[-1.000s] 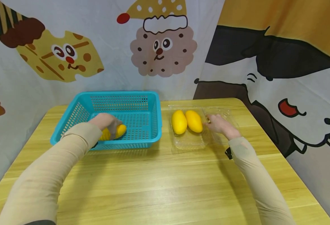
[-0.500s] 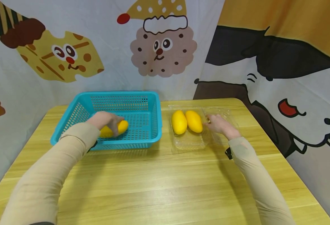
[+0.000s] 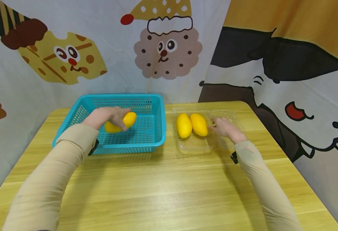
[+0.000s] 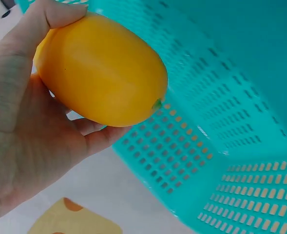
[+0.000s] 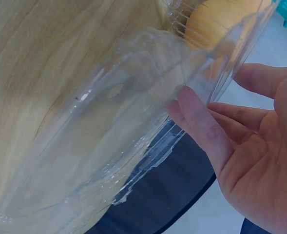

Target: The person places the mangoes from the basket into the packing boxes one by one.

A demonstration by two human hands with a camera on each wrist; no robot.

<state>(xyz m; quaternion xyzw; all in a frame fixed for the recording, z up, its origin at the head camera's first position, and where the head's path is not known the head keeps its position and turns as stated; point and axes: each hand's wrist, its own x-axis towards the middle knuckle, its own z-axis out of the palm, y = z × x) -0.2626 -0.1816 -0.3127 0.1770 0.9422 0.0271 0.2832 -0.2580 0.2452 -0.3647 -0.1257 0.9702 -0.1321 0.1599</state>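
My left hand [image 3: 106,116] grips a yellow mango [image 3: 129,119] over the floor of the blue basket [image 3: 160,128]. In the left wrist view, the thumb lies along one side of this mango [image 4: 104,70] and fingertips support the other; a small green spot marks its end. My right hand [image 3: 226,128] pinches the clear plastic clamshell box [image 3: 193,147] near the fold between tray and lid. Two mangoes, one on the left [image 3: 183,125] and one on the right [image 3: 199,124], lie side by side in the tray. In the right wrist view, the transparent lid [image 5: 99,117] spreads beside the fingers.
The wooden table [image 3: 157,189] carries both containers near its back edge. Behind it hangs a cloth [image 3: 114,29] printed with cartoon figures. The basket's raised walls surround the left hand's mango, and a strip of table separates basket from box.
My left hand has raised the mango from beside the basket's near wall, moving it up and slightly right over the basket. The right hand and the box have stayed in place.
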